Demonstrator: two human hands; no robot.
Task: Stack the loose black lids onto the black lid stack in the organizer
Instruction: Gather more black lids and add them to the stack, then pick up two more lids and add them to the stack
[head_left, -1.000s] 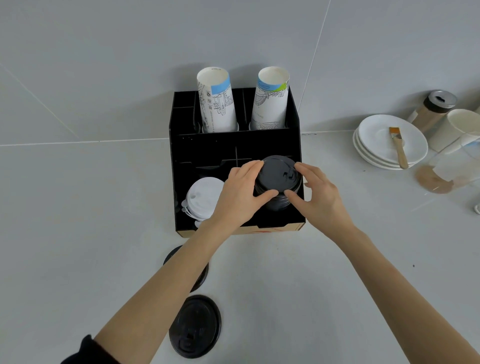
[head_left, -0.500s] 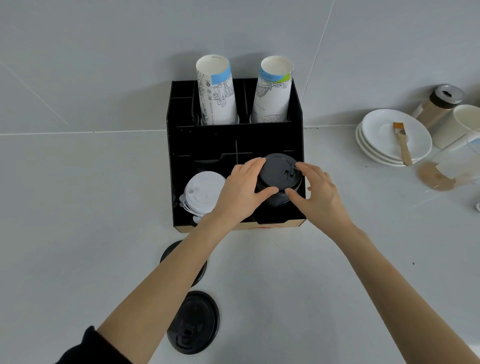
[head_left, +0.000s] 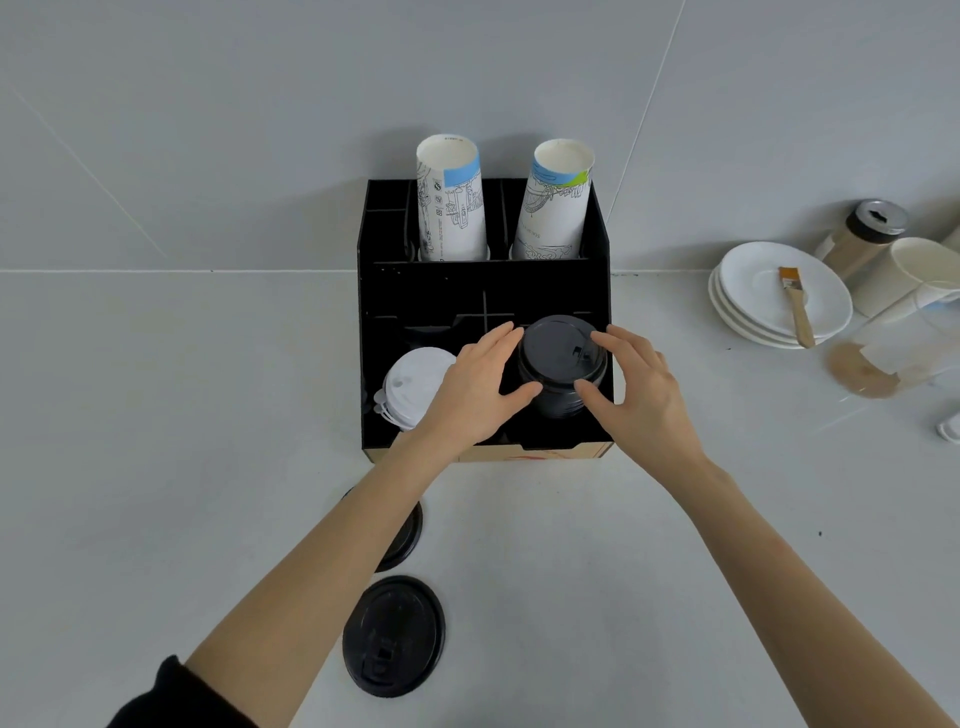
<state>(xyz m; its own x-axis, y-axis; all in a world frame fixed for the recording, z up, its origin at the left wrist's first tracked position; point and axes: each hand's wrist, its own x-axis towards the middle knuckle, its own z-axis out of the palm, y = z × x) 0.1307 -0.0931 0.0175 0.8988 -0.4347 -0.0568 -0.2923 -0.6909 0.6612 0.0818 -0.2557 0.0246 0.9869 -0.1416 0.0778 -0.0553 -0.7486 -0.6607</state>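
A black lid stack (head_left: 558, 358) stands in the front right compartment of the black organizer (head_left: 483, 291). My left hand (head_left: 467, 389) cups the stack's left side, with the thumb at its front and the fingers behind. On the other side, my right hand (head_left: 644, 400) touches the rim with thumb and fingertips. One loose black lid (head_left: 392, 634) lies flat on the counter in front of the organizer. A second loose black lid (head_left: 405, 535) lies nearer the organizer, half hidden under my left forearm.
A white lid stack (head_left: 415, 376) fills the front left compartment. Two paper cup stacks (head_left: 452, 208) (head_left: 556, 208) lean in the rear slots. At the right are stacked white plates (head_left: 769, 280) with a brush (head_left: 795, 306), a jar (head_left: 862, 234) and a white cup (head_left: 914, 275).
Both hands stay around the black lid stack and its top lid sits slightly lower. The view has shifted a little; the loose lids have not moved.
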